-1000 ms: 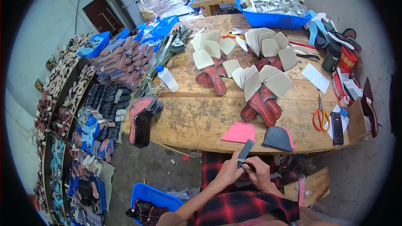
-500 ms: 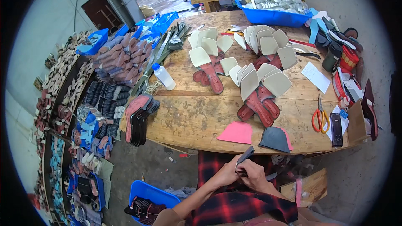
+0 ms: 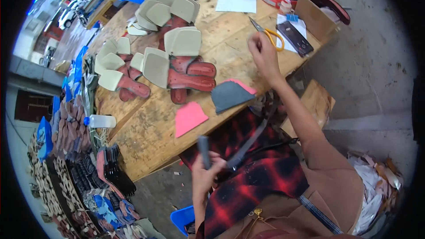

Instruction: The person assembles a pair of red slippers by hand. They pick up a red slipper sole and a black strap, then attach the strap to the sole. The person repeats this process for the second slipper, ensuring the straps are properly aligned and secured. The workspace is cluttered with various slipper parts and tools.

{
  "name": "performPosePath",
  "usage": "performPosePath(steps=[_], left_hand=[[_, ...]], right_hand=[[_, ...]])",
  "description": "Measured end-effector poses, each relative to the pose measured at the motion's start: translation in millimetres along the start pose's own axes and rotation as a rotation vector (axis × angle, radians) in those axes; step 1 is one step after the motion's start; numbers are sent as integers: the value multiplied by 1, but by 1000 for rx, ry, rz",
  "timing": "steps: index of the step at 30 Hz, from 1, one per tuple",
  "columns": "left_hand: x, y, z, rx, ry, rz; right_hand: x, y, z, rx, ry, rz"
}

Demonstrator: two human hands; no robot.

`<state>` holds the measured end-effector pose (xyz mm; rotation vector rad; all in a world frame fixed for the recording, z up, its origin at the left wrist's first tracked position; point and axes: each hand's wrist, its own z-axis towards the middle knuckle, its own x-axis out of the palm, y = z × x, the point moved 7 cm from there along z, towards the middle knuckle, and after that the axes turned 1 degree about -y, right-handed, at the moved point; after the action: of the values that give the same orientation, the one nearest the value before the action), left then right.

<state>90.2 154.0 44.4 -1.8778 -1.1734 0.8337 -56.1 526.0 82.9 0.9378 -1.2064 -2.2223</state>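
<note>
My left hand [image 3: 205, 175], low over my lap, is closed on a dark grey strip [image 3: 204, 150]. One end of the strip stands up above the fingers; a long grey length trails across the red and black checked cloth on my lap. My right hand [image 3: 264, 57] reaches over the table, its fingers curled at the handles of the orange-handled scissors [image 3: 271, 35]. The hand covers one handle loop. Between my hands, near the table edge, lie a pink sheet piece [image 3: 190, 118] and a dark grey piece with a pink edge [image 3: 231, 96].
Red sandal soles [image 3: 190, 81] with cream flaps [image 3: 156, 66] lie grouped on the wooden table [image 3: 137, 146]. A white bottle [image 3: 102, 121] lies at the left. Beyond the scissors are a black phone [image 3: 294, 38], a white paper [image 3: 236, 4] and a cardboard box [image 3: 312, 13].
My hands, together on the strip before, are now apart. The right has gone up to the scissors; the left keeps the strip. The whole view has turned toward the right.
</note>
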Motion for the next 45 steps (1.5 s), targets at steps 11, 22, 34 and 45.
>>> performPosePath(steps=[11, 22, 34, 45], left_hand=[[-93, -13, -27, 283, -439, -344], [-153, 15, -80, 181, -447, -406], [-174, 58, -91, 136, -537, -22], [-71, 131, -85, -61, -273, -512]], right_hand=[[92, 121, -224, -166, 1186, 370], [121, 108, -242, -216, 1137, 128], [134, 118, -261, -446, 849, 35], [153, 114, -397, 567, 1644, 456]])
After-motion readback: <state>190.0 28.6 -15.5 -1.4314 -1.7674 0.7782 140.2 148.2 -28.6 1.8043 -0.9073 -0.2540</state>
